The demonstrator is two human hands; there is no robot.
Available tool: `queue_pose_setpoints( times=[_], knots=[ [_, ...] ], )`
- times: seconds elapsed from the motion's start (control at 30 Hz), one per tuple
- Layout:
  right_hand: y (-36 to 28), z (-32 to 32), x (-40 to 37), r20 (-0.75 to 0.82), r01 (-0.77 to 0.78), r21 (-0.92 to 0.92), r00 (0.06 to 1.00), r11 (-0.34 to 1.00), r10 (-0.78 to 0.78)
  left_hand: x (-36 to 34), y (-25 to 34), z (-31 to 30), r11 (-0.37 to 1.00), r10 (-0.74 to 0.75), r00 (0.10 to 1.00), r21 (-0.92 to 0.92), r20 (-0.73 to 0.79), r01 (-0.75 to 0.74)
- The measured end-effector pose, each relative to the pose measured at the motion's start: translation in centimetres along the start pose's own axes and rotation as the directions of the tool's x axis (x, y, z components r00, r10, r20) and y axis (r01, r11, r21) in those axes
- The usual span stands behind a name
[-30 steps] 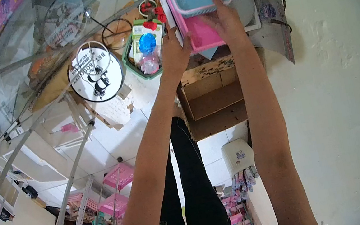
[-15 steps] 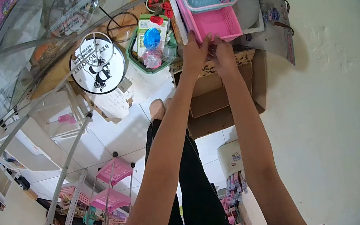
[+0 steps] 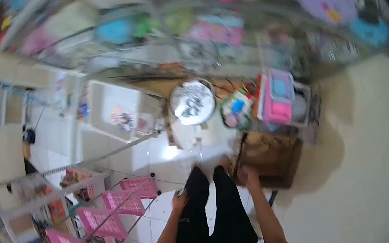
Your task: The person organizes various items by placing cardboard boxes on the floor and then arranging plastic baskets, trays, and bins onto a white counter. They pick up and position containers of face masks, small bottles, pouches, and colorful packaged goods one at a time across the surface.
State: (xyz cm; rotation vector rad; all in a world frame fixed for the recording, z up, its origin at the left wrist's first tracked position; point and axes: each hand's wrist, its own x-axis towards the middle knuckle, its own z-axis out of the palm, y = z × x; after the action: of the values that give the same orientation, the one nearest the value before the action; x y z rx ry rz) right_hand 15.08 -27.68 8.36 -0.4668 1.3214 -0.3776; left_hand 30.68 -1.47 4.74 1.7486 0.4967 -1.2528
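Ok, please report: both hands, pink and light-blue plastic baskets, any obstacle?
Left hand beside black trousers; right hand by brown open cardboard box, touch unclear. Light-blue basket stacked on pink basket, both untouched. Box before them, possibly in the way.

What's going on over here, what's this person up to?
A person in dark trousers stands on a tiled floor with both arms down. The left hand is beside the left leg, and the right hand is near an open cardboard box. Neither plainly holds anything, though blur hides the fingers. Beyond the box, a light-blue basket and a pink basket sit together, out of both hands.
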Motion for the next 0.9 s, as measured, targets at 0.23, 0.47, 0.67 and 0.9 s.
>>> queue_pose_setpoints(
  times=[0.23, 0.47, 0.67, 0.9],
  knots=[
    [4.0, 8.7, -10.7, 0.471, -0.030, -0.523, 0.823, 0.852, 0.318, -19.5, -7.5, -18.8, 0.959, -0.098, 0.764, -0.265, -0.638, -0.098],
    [10.9, 19.4, -21.0, 0.633, 0.194, -0.695, 0.623, 0.693, 0.460, -26.7, -17.6, -18.7, 0.703, -0.222, 0.731, -0.626, -0.645, -0.339],
    [22.0, 25.3, -35.0, 0.728, 0.191, -0.646, 0.445, 0.739, 0.522, -30.5, -26.2, -23.7, 0.536, -0.271, 0.733, -0.730, -0.624, -0.424],
    [29.2, 28.7, -42.5, 0.866, 0.422, -0.433, 0.441, 0.796, 0.237, -35.7, -23.0, -35.7, 0.511, -0.110, 0.623, -0.581, -0.775, -0.633]
  ],
)
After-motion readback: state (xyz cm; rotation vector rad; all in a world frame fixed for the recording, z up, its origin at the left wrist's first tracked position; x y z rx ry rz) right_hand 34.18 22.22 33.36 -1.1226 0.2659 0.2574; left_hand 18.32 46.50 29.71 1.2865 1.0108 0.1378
